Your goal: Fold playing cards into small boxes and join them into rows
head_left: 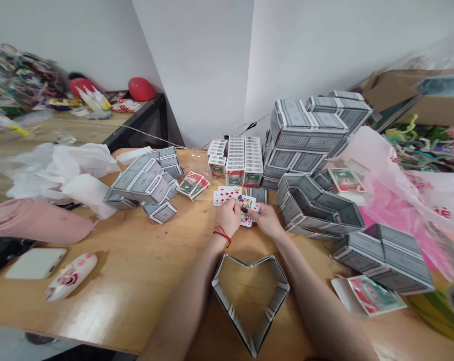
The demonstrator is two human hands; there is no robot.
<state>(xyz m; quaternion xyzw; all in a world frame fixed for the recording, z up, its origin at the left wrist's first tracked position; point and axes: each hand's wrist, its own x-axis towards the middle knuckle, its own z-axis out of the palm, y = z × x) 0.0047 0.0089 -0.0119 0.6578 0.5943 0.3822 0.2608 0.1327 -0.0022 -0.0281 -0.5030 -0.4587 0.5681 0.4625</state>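
Both of my hands meet near the middle of the table, closed on playing cards (246, 216) whose faces show a court card in red and yellow. My left hand (229, 216), with a red string bracelet at the wrist, pinches them from the left. From the right, my right hand (267, 219) grips their edge with the thumb on top. Just beyond my left hand lie fanned red-suit cards (224, 194), face up, and beside them a few grey-backed cards (257, 193). Between my forearms stands a heart-shaped frame (220, 296) made of folded grey cards.
Rows of card boxes (235, 155) stand at the back. Grey card structures rise on the right (305, 130) and left (140, 178). Opened card boxes (377, 293) lie at right. A pink pouch (42, 220), white power bank (35, 263) and patterned oval case (71, 277) sit left.
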